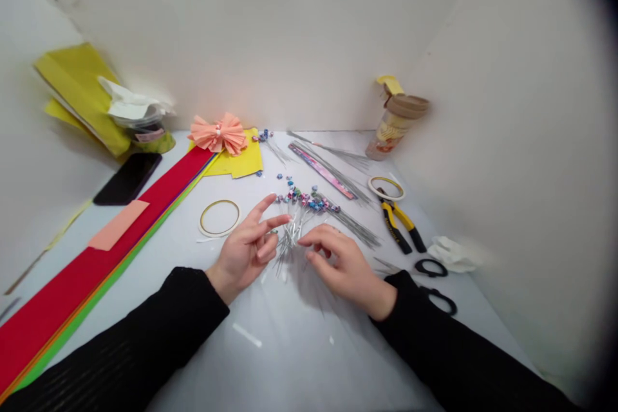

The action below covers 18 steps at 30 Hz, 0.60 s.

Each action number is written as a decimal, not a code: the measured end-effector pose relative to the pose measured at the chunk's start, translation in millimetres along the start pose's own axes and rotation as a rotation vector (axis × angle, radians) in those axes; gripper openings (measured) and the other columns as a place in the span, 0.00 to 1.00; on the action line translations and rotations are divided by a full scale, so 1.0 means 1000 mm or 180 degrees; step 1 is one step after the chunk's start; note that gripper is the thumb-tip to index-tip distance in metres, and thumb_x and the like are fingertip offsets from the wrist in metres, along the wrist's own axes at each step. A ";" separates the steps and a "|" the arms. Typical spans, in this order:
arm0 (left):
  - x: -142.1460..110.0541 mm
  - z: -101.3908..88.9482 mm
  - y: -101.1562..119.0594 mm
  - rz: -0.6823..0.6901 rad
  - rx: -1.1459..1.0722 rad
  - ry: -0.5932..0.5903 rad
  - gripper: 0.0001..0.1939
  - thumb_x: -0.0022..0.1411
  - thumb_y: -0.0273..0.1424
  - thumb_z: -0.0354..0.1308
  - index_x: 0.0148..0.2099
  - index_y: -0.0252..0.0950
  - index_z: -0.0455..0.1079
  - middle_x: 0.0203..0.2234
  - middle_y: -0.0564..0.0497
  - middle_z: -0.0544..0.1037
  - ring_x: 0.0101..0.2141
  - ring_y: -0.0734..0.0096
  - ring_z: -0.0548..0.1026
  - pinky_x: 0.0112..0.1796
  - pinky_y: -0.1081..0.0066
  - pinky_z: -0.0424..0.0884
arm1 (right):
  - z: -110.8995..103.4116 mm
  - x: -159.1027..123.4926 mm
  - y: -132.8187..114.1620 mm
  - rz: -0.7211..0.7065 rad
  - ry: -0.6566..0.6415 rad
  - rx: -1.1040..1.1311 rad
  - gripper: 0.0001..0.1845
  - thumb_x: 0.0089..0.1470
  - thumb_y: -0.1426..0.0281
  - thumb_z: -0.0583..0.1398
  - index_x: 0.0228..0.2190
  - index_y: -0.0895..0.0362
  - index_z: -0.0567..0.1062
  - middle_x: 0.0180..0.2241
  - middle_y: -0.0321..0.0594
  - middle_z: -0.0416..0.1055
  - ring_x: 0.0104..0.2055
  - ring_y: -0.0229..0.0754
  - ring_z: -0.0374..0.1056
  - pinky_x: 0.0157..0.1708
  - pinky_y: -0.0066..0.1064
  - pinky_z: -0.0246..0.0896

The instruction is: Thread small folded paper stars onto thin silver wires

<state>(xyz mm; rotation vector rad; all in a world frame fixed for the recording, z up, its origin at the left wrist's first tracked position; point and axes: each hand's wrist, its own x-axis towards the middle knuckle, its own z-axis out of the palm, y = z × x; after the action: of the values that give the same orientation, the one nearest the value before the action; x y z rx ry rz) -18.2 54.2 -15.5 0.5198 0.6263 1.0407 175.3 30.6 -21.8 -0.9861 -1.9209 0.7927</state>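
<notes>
Over the white table, my left hand (250, 248) is raised palm inward, its index and middle fingers stretched apart. Facing it, my right hand (344, 262) has loosely bent fingers, with a gap between thumb and index finger. Nothing shows plainly in either hand. Between and just beyond them lies a cluster of small shiny folded stars (316, 201) in blue, pink and green, on thin wire stems (288, 248) pointing toward me. A bundle of bare grey wires (355, 226) lies beyond my right hand. A few loose blue stars (280, 176) are behind the cluster.
At left are a tape roll (219, 218), long red paper strips (103, 270), a peach paper bow (219, 133), a phone (128, 178) and a tissue-topped tub (147, 129). At right are another tape roll (386, 188), yellow-black pliers (400, 222), black-handled scissors (437, 283), crumpled tissue (452, 253) and a cup (393, 129).
</notes>
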 end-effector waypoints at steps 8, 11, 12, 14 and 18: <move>-0.002 0.001 -0.008 -0.0139 0.0460 -0.0252 0.30 0.56 0.25 0.59 0.60 0.38 0.60 0.36 0.46 0.79 0.14 0.87 0.59 0.15 0.81 0.51 | 0.003 0.001 0.001 0.0638 0.0760 0.0522 0.04 0.53 0.70 0.60 0.30 0.56 0.76 0.29 0.38 0.71 0.31 0.40 0.67 0.30 0.31 0.62; -0.001 -0.002 -0.011 0.0630 0.0998 0.0193 0.30 0.57 0.25 0.58 0.61 0.41 0.56 0.40 0.46 0.77 0.16 0.86 0.61 0.17 0.80 0.55 | 0.000 0.001 0.006 0.0602 0.0739 0.0075 0.05 0.54 0.72 0.59 0.29 0.57 0.76 0.28 0.39 0.71 0.30 0.40 0.66 0.30 0.31 0.61; 0.000 -0.004 -0.011 0.1011 0.1232 0.0439 0.31 0.58 0.25 0.57 0.62 0.43 0.54 0.43 0.46 0.76 0.18 0.85 0.63 0.18 0.80 0.57 | -0.002 0.002 0.008 0.0613 0.0624 -0.0168 0.06 0.54 0.73 0.58 0.29 0.57 0.76 0.28 0.39 0.71 0.30 0.40 0.66 0.30 0.31 0.60; 0.002 -0.007 -0.013 0.1693 0.1684 0.0829 0.34 0.59 0.25 0.56 0.64 0.47 0.50 0.50 0.46 0.71 0.22 0.84 0.65 0.23 0.80 0.63 | -0.003 0.001 0.011 0.0655 0.0244 -0.0637 0.07 0.54 0.74 0.58 0.28 0.57 0.76 0.28 0.39 0.70 0.31 0.41 0.66 0.31 0.32 0.60; 0.003 -0.011 -0.016 0.2185 0.2345 0.0933 0.37 0.60 0.25 0.56 0.66 0.50 0.44 0.56 0.45 0.63 0.30 0.81 0.67 0.33 0.75 0.70 | 0.003 0.000 0.008 0.0754 -0.0258 -0.1022 0.05 0.53 0.74 0.60 0.28 0.56 0.76 0.30 0.39 0.71 0.34 0.42 0.66 0.35 0.32 0.59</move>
<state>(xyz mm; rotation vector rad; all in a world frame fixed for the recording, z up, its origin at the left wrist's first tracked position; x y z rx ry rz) -14.5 51.6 -35.3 1.3017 1.1465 1.5400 175.7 34.4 -29.6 -1.4159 -2.0674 0.6748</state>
